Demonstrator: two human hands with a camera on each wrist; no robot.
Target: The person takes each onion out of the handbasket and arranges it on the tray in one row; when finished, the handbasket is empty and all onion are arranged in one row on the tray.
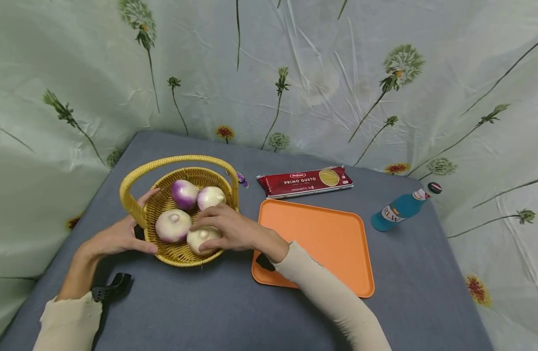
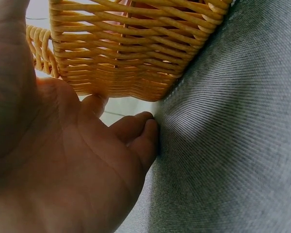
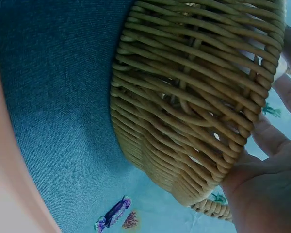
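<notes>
A yellow wicker basket (image 1: 181, 251) (image 2: 131, 48) (image 3: 184, 97) with a hoop handle stands on the grey table (image 1: 207, 307) and holds several white and purple turnips. My left hand (image 1: 119, 236) (image 2: 87, 160) cups the basket's left wall, thumb up by the handle's base and fingers curled under the side. My right hand (image 1: 227, 229) (image 3: 266, 194) reaches over the near right rim, its fingers curled round the front turnip (image 1: 197, 237). Another turnip (image 1: 173, 225) lies beside it, and two more (image 1: 185, 193) sit behind.
An orange tray (image 1: 321, 239) lies right of the basket, under my right forearm. Behind it lies a red spaghetti pack (image 1: 305, 181). A blue bottle (image 1: 400, 207) lies at the far right. A small purple candy (image 1: 242, 180) (image 3: 114, 213) sits behind the basket. A floral cloth hangs behind.
</notes>
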